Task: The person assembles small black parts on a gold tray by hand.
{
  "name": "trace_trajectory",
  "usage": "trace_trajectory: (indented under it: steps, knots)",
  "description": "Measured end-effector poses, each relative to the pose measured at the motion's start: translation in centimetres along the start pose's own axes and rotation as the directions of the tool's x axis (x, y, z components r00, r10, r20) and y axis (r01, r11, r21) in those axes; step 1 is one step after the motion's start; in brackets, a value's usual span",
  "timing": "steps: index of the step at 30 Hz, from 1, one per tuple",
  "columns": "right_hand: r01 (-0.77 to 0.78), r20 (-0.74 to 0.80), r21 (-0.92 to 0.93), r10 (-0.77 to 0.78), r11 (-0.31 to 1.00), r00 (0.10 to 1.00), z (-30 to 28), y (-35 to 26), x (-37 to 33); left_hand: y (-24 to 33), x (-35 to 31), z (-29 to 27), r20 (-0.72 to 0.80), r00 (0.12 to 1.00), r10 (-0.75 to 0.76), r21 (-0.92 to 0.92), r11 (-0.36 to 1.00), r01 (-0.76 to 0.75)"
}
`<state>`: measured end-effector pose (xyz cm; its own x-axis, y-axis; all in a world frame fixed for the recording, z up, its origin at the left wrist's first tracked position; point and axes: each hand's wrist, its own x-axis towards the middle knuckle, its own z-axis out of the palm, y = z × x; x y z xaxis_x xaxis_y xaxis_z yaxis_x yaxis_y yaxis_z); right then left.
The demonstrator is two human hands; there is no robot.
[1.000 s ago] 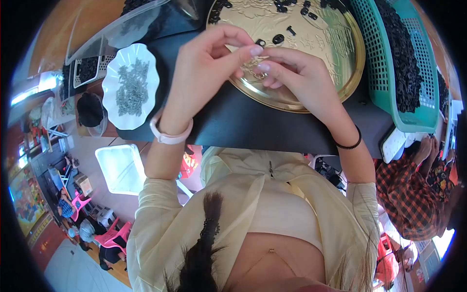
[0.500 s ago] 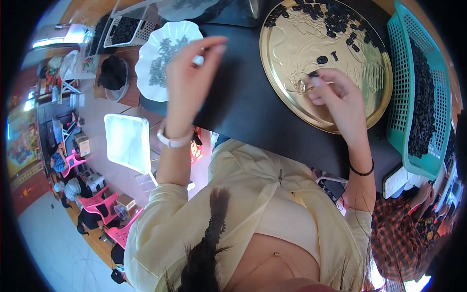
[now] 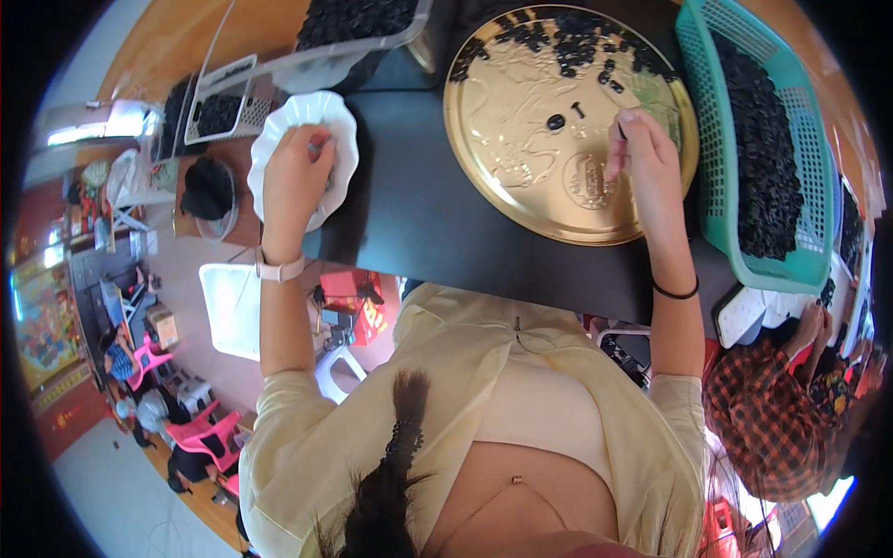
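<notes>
My left hand (image 3: pixel 296 177) is over a white scalloped dish (image 3: pixel 346 153), its fingers closed in a pinch down inside the bowl. The hand covers most of what lies there, and I cannot make out what the fingertips hold. Above the right side of a round gold tray (image 3: pixel 507 200), my right hand (image 3: pixel 642 153) has its fingers closed around a slim, pointed tool, only partly visible. Near the tray's middle lie a black oval piece (image 3: pixel 555 122) and a small black T-shaped piece (image 3: pixel 578 111). Many small black pieces (image 3: pixel 581 46) cluster along the tray's far rim.
A green mesh basket (image 3: pixel 712 200) full of black pieces (image 3: pixel 763 158) stands right of the tray. At the far left of the dark table (image 3: pixel 400 209), a clear bin (image 3: pixel 419 37) also holds black pieces. Someone in a checked shirt (image 3: pixel 772 423) sits at the right.
My left hand has gone from above the dish's right edge down into the bowl. My right hand has shifted toward the tray's right side. The whole view has moved a little.
</notes>
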<state>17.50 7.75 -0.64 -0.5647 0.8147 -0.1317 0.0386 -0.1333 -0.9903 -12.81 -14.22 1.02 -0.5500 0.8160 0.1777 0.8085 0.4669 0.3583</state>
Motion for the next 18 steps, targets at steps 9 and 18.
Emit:
trace_trajectory:
  steps: [9,18]
  knots:
    - [0.033,-0.06,-0.061,-0.037,0.998,0.998,-1.3,-0.8,0.3,-1.4,0.4,-1.1,0.009,1.0,0.006,-0.064,0.998,-0.006]
    - [0.015,-0.126,-0.071,-0.024,0.997,0.992,-1.8,-0.8,0.7,6.3,0.8,-0.8,0.147,0.989,-0.014,-0.649,0.753,0.107]
